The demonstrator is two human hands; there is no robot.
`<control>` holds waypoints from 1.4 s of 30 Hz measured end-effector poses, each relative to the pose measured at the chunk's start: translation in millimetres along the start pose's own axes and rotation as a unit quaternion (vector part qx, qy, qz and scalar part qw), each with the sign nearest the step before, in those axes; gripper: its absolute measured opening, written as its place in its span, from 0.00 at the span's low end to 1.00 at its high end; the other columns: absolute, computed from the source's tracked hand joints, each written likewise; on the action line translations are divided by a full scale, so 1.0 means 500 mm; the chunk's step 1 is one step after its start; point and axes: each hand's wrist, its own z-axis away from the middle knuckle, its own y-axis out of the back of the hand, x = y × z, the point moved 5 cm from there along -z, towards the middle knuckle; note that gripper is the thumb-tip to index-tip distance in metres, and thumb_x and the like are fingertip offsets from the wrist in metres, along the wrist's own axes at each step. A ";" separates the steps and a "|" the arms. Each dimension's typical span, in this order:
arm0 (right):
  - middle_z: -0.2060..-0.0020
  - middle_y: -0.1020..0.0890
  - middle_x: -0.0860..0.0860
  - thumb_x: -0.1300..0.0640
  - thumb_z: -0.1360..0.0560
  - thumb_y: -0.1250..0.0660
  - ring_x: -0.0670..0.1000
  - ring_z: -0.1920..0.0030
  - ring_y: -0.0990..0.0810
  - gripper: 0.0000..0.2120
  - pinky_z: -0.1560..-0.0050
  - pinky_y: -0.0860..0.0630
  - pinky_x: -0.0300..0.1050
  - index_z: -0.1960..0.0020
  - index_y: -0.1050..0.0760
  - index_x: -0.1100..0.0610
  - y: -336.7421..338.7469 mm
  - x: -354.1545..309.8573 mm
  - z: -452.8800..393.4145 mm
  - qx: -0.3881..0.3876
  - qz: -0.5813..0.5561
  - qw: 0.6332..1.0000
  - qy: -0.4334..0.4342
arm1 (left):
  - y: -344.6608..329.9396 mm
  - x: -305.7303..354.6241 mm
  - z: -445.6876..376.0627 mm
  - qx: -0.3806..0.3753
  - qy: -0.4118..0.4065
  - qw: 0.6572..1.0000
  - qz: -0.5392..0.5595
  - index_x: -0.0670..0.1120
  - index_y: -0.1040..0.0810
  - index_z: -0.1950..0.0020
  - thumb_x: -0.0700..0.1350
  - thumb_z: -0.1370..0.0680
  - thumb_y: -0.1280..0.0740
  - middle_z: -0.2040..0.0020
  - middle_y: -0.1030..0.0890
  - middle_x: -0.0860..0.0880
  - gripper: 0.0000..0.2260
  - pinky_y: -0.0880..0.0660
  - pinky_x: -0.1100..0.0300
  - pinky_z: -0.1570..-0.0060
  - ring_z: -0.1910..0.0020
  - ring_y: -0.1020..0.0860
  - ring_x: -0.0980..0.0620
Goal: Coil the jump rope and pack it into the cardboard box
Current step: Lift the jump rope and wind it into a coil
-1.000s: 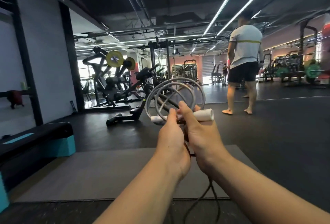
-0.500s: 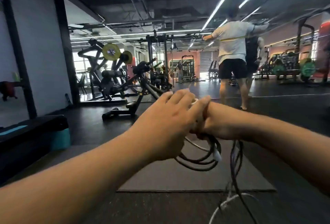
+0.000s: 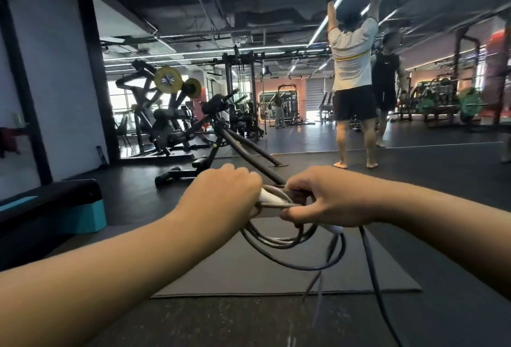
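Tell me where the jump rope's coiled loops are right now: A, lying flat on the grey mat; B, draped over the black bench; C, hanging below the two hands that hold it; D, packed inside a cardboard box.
C: both the left hand and right hand grip the jump rope, whose loops hang beneath them above the grey mat.

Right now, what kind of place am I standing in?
Almost certainly a gym. A plate-loaded weight machine carries yellow plates, an adjustable bench stands on the dark rubber floor, and a person stretches both arms overhead.
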 end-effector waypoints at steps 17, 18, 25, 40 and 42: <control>0.75 0.25 0.46 0.38 0.29 0.27 0.46 0.72 0.29 0.20 0.70 0.32 0.39 0.67 0.22 0.54 0.070 0.107 0.071 -0.039 -0.089 0.993 -0.066 | -0.039 -0.059 0.029 -0.122 -0.136 0.982 0.053 0.54 0.34 0.52 0.59 0.17 0.47 0.60 0.24 0.53 0.11 0.26 0.52 0.62 0.60 0.23 0.48; 0.74 0.26 0.47 0.39 0.29 0.26 0.47 0.71 0.30 0.20 0.70 0.32 0.39 0.68 0.24 0.54 0.070 0.123 0.073 -0.053 -0.104 0.990 -0.075 | -0.042 -0.073 0.036 -0.119 -0.136 0.983 0.042 0.54 0.35 0.52 0.59 0.17 0.48 0.62 0.25 0.53 0.11 0.26 0.52 0.62 0.62 0.24 0.49; 0.66 0.19 0.55 0.43 0.23 0.31 0.49 0.68 0.22 0.17 0.63 0.26 0.40 0.63 0.23 0.54 0.056 0.190 0.084 -0.212 -0.070 0.960 -0.167 | -0.093 -0.150 0.071 -0.125 -0.077 0.988 -0.056 0.54 0.36 0.51 0.57 0.16 0.47 0.66 0.29 0.53 0.09 0.29 0.54 0.66 0.71 0.31 0.53; 0.68 0.24 0.41 0.38 0.30 0.27 0.41 0.69 0.31 0.24 0.65 0.36 0.38 0.40 0.19 0.51 -0.062 0.079 0.025 0.087 -0.427 0.898 -0.066 | -0.106 -0.054 -0.004 0.022 0.351 0.580 0.735 0.43 0.24 0.54 0.63 0.21 0.37 0.70 0.22 0.50 0.22 0.29 0.61 0.72 0.73 0.24 0.53; 0.66 0.18 0.34 0.36 0.31 0.30 0.35 0.66 0.23 0.27 0.61 0.30 0.32 0.37 0.23 0.50 -0.087 0.038 0.014 0.111 -0.438 0.892 -0.022 | -0.081 -0.004 -0.021 0.004 0.362 0.448 0.817 0.41 0.25 0.51 0.60 0.18 0.41 0.70 0.17 0.49 0.21 0.20 0.50 0.60 0.65 0.19 0.46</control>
